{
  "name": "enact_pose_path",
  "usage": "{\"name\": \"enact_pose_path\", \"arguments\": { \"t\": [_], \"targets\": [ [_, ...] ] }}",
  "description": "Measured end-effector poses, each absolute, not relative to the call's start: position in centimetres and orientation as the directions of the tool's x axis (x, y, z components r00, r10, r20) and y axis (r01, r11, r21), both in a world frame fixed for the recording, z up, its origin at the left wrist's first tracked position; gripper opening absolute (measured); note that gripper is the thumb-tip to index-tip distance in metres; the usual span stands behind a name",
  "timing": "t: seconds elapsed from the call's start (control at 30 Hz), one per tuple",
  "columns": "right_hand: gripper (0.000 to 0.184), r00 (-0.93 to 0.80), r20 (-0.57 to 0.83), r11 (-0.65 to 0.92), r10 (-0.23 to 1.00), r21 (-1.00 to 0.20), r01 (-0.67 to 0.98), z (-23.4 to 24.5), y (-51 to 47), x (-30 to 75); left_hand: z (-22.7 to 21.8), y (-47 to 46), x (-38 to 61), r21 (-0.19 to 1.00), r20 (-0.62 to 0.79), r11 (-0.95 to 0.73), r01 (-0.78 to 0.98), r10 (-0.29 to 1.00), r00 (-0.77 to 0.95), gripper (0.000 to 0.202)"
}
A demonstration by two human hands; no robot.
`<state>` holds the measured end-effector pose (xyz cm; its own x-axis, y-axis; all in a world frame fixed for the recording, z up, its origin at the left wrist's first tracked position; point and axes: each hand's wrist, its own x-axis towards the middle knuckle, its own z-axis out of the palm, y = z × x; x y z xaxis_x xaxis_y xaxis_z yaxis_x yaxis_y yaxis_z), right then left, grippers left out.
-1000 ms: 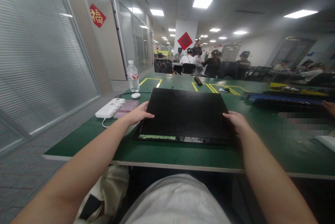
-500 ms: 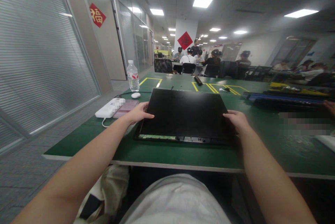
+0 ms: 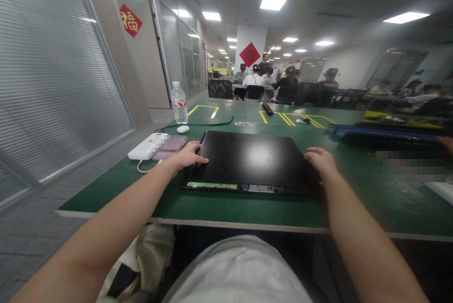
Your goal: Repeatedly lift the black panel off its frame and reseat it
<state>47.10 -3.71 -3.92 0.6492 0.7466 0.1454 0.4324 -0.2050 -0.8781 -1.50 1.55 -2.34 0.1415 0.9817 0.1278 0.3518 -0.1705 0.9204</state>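
A black flat screen panel (image 3: pixel 244 159) lies on a slightly larger black frame (image 3: pixel 269 189) at the near middle of the table. A green circuit strip (image 3: pixel 212 185) shows along the frame's front edge. My left hand (image 3: pixel 189 155) is closed on the panel's left edge, thumb on top and fingers at the side. At the right edge, my right hand (image 3: pixel 322 162) rests beside the panel with thumb and fingers slightly apart. Whether its fingertips touch the edge I cannot tell.
Left on the green table (image 3: pixel 247 211) are a white power bank (image 3: pixel 145 147), a phone (image 3: pixel 171 146), a small white case (image 3: pixel 183 129) and a water bottle (image 3: pixel 179 103). Behind the panel runs a black cable (image 3: pixel 215 123). Dark blue-edged parts (image 3: pixel 382 135) lie right, near another person's hand (image 3: pixel 446 143).
The panel's far edge has tipped down, so the panel now lies flatter and the cable behind it shows. My right thumb has come away from the panel's top.
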Motion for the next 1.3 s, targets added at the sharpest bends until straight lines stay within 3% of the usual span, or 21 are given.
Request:
{"name": "enact_pose_path", "arguments": {
  "t": [0.37,0.6,1.3],
  "targets": [
    [0.021,0.576,0.218,-0.325,0.788,-0.648,0.689,-2.5,-4.1,46.1,-2.4,1.7,-1.5,0.736,0.072,-0.158,0.658,0.985,0.156,0.061],
    [0.021,0.487,0.246,-0.327,0.838,-0.489,0.809,-2.3,-4.4,45.4,-2.5,1.7,-1.4,0.721,0.051,-0.154,0.676,0.984,0.170,0.063],
    [0.022,0.441,0.232,-0.329,0.867,-0.399,0.856,-2.4,-4.4,45.4,-2.9,2.0,-1.8,0.693,0.084,-0.186,0.697,0.980,0.179,0.067]
  ]
}}
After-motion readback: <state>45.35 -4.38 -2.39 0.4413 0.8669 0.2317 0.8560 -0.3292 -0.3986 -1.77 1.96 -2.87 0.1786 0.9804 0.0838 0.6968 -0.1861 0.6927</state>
